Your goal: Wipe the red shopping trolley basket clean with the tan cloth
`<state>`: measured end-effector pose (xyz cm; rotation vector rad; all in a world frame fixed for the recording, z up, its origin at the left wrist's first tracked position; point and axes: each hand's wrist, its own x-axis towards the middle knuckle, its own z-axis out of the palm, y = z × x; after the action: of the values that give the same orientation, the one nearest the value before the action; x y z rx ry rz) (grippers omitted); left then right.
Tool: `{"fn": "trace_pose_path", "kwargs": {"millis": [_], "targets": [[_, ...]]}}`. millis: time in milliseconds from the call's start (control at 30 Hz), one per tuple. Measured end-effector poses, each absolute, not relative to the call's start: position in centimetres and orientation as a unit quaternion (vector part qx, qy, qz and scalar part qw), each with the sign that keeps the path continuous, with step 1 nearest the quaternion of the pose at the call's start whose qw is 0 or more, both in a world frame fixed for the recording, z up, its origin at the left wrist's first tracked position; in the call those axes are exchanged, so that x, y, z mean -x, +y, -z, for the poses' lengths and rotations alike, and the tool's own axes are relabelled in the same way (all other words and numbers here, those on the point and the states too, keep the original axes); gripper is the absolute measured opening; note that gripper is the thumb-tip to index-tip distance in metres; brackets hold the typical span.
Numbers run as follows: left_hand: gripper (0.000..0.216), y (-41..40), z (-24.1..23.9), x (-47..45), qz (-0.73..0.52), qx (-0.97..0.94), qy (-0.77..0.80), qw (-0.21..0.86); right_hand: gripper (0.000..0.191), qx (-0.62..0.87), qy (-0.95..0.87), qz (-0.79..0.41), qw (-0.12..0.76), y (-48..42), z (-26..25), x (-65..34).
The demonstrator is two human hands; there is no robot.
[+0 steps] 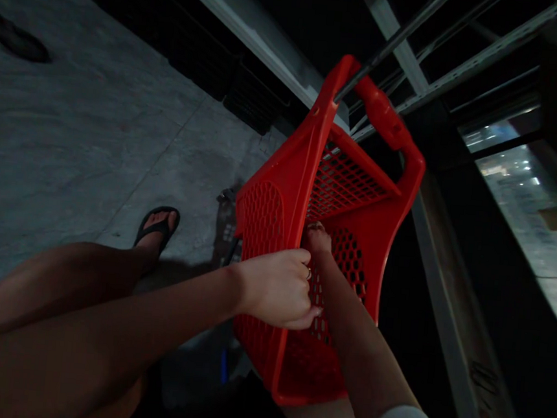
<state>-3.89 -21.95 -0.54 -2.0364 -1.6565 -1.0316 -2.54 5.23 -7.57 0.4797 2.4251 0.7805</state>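
A red plastic shopping basket [267, 227] with mesh walls is tipped up in front of me, its handle end at the top. My left hand [279, 287] is closed around the basket's near rim. My right hand [319, 240] reaches inside the basket, its arm running along the inner wall; the fingers are mostly hidden, and whether they hold anything does not show. A black rod [395, 40] runs from the basket's handle up and to the right.
Grey concrete floor [71, 126] spreads to the left. My foot in a black flip-flop [157, 228] stands beside the basket, my bare knee below it. Metal shelf rails [446, 74] and dark crates [249, 102] lie behind. A lit glass pane [528, 192] is on the right.
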Motion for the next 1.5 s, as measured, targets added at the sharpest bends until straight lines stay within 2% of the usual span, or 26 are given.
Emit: {"fn": "trace_pose_path", "kwargs": {"millis": [33,133,267,433,567,700,767,867,967,1233,1300,1400,1500], "targets": [[0.043,-22.0,0.5,3.9,0.358,0.714,-0.581,0.157,0.030,-0.177,0.898,-0.289,0.280,5.4,7.6,2.8],[0.044,-22.1,0.4,4.0,0.349,0.716,-0.586,0.149,0.038,-0.185,0.890,-0.299,0.289,6.5,5.5,3.8],[0.044,-22.1,0.3,4.2,0.352,0.710,-0.592,0.144,0.026,-0.202,0.888,-0.325,0.255,7.7,0.6,4.5],[0.042,-21.9,0.5,4.4,0.356,0.710,-0.594,0.129,0.044,-0.219,0.890,-0.344,0.203,8.4,-2.9,4.6],[0.042,-21.7,0.7,4.4,0.367,0.712,-0.583,0.134,0.045,-0.250,0.887,-0.323,0.214,8.3,0.3,4.8],[0.040,-21.8,0.7,4.5,0.367,0.715,-0.579,0.138,0.027,-0.265,0.883,-0.267,0.279,6.7,6.6,4.9],[0.040,-21.9,0.7,4.5,0.367,0.718,-0.575,0.139,0.031,-0.266,0.880,-0.249,0.305,5.9,8.9,4.9],[0.043,-22.0,0.6,4.7,0.361,0.724,-0.571,0.141,0.038,-0.252,0.882,-0.238,0.321,5.7,9.5,4.9],[0.044,-22.2,0.6,4.9,0.355,0.724,-0.575,0.140,0.028,-0.219,0.896,-0.242,0.302,6.6,7.2,5.3],[0.040,-22.8,1.2,5.4,0.359,0.731,-0.565,0.134,0.035,-0.231,0.904,-0.317,0.171,8.6,-4.7,6.1],[0.038,-23.0,1.1,5.4,0.358,0.727,-0.571,0.128,0.037,-0.233,0.909,-0.330,0.098,9.6,-8.3,5.6],[0.036,-23.2,0.4,5.5,0.367,0.733,-0.562,0.112,0.042,-0.232,0.922,-0.303,-0.068,10.9,-12.1,4.7],[0.033,-23.0,-0.9,6.7,0.384,0.725,-0.562,0.101,0.046,-0.246,0.932,-0.202,-0.173,10.6,-11.4,5.0]]}}
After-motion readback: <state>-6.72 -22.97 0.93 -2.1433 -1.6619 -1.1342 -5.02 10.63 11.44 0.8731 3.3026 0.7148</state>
